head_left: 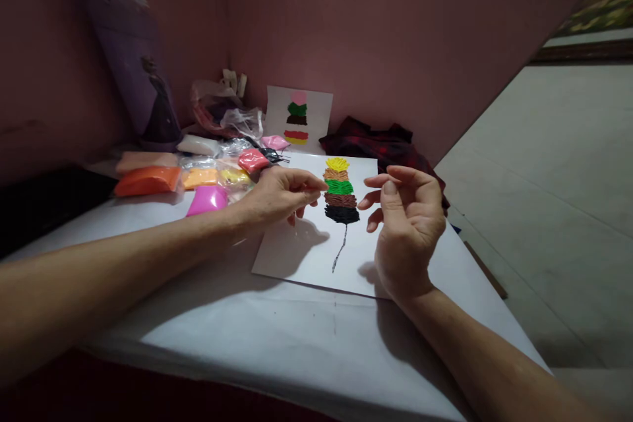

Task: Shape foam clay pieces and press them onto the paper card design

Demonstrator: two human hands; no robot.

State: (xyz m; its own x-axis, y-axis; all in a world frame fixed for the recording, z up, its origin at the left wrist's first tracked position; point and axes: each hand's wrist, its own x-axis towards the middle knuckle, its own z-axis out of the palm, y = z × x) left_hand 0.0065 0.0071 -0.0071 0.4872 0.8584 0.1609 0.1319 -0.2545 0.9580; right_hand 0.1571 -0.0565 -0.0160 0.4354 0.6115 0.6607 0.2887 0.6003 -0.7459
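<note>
My left hand [289,191] hovers over the left side of a white sheet of paper [297,244], thumb and forefinger pinched together; whatever is between them is too small to make out. On the sheet is a feather-like shape [340,186] in bands of yellow, orange-brown, green, brown and black, textured like modelling clay. A thin dark stem [339,248] runs down from its black end. To the right of the shape, my right hand [408,217] is raised above the paper with its fingers loosely bent and apart, and nothing visible in it.
Plastic packets of coloured clay, among them orange [148,181], magenta [208,200] and red [253,159], lie at the left. A second sheet with coloured bands [321,109] leans against the wall. Dark cloth [368,138] lies behind the paper. A purple folder [131,66] stands at back left.
</note>
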